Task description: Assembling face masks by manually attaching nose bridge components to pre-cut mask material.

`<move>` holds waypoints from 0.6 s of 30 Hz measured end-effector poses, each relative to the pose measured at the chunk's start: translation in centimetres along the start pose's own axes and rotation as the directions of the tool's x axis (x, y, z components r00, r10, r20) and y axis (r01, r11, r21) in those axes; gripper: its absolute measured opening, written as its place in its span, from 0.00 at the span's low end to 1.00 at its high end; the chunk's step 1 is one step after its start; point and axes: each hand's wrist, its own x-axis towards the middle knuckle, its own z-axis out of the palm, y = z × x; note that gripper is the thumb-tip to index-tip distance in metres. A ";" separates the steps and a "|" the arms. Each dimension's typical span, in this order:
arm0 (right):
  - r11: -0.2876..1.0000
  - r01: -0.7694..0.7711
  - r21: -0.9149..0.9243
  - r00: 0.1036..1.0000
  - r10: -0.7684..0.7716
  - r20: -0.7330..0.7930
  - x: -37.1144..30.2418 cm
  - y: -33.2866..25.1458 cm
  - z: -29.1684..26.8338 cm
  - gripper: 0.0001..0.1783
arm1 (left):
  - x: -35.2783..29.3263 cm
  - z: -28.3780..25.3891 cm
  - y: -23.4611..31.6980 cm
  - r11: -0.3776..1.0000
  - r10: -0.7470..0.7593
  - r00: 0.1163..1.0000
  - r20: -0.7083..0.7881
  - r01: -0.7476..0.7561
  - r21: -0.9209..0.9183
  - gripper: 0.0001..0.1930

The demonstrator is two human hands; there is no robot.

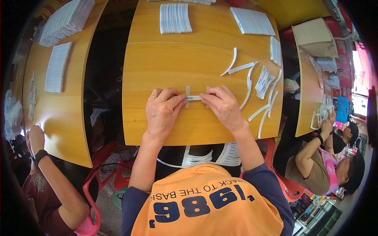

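A short white strip [193,98] with small blue print lies level between my two hands, low over the wooden table [165,67]. My left hand [161,110], a ring on one finger, pinches its left end between thumb and fingertips. At the other end my right hand [226,107] pinches it the same way. Two narrow pale upright bands, a left one [188,91] and a right one [208,89], show on the tabletop behind the strip; their lower parts are partly covered. Printed white strips [230,156] rest on my lap below the table edge.
Loose curled white strips [248,88] and a small pile of printed pieces [263,82] lie right of my right hand. Stacked strips [175,18] stand at the back, with another stack [252,21] at far right. Co-workers sit at side tables left and right.
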 end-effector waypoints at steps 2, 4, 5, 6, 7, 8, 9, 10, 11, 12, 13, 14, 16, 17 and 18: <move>1.000 -0.012 -0.012 1.000 0.012 0.009 -0.6 0.7 -0.4 0.14 | 0.0 0.1 -0.1 1.000 0.005 1.000 0.018 -0.005 0.011 0.10; 0.999 -0.025 -0.027 1.000 0.025 0.017 -1.1 1.3 -1.0 0.13 | 0.0 0.1 -0.2 1.000 0.013 1.000 0.003 -0.013 0.005 0.10; 0.998 -0.058 0.003 0.998 0.058 0.002 -1.3 1.7 -1.2 0.13 | 0.0 0.0 -0.2 1.000 0.020 1.000 -0.013 -0.020 0.001 0.10; 0.995 -0.090 0.034 0.996 0.090 -0.012 -1.6 1.9 -1.3 0.13 | -0.1 0.0 -0.2 1.000 0.023 1.000 -0.012 -0.023 0.000 0.10; 0.995 -0.091 0.032 0.996 0.092 -0.016 -1.7 2.0 -1.3 0.13 | -0.1 0.0 -0.1 1.000 0.020 1.000 -0.013 -0.020 0.004 0.09; 0.993 -0.108 0.048 0.994 0.109 -0.018 -1.8 2.0 -1.3 0.12 | -0.1 0.0 -0.1 1.000 0.017 1.000 -0.014 -0.017 0.009 0.09; 0.990 -0.126 0.064 0.992 0.128 -0.022 -1.9 1.9 -1.4 0.11 | -0.1 0.0 -0.1 1.000 0.023 1.000 -0.013 -0.023 0.008 0.09; 0.990 -0.128 0.062 0.991 0.130 -0.028 -1.9 1.9 -1.4 0.11 | -0.1 0.0 -0.1 1.000 0.015 1.000 -0.009 -0.015 0.009 0.09; 0.988 -0.145 0.050 0.989 0.146 -0.005 -1.8 1.8 -1.4 0.10 | -0.1 0.1 -0.1 1.000 0.009 1.000 -0.006 -0.009 0.011 0.09; 0.986 -0.161 0.037 0.987 0.160 0.016 -1.8 1.7 -1.5 0.09 | -0.1 0.0 0.0 1.000 0.019 1.000 -0.006 -0.019 0.011 0.09; 0.986 -0.163 0.034 0.987 0.163 0.005 -1.7 1.6 -1.7 0.09 | 0.0 0.0 0.1 1.000 0.011 1.000 -0.005 -0.011 0.014 0.08; 0.988 -0.152 0.015 0.988 0.152 0.020 -1.6 1.5 -1.8 0.10 | 0.0 -0.1 0.3 1.000 0.005 1.000 -0.004 -0.005 0.016 0.08; 0.990 -0.143 -0.007 0.990 0.143 0.020 -1.5 1.3 -2.0 0.10 | 0.0 -0.5 0.3 1.000 -0.031 0.999 0.041 0.031 -0.003 0.10; 0.988 -0.155 -0.017 0.987 0.156 0.037 -1.6 1.3 -2.1 0.12 | 0.0 -0.6 0.6 0.996 -0.079 0.993 0.088 0.081 -0.021 0.12; 0.986 -0.167 -0.026 0.984 0.169 0.055 -1.7 1.3 -2.2 0.14 | -0.1 -0.6 1.0 0.998 -0.063 0.994 0.088 0.065 -0.021 0.12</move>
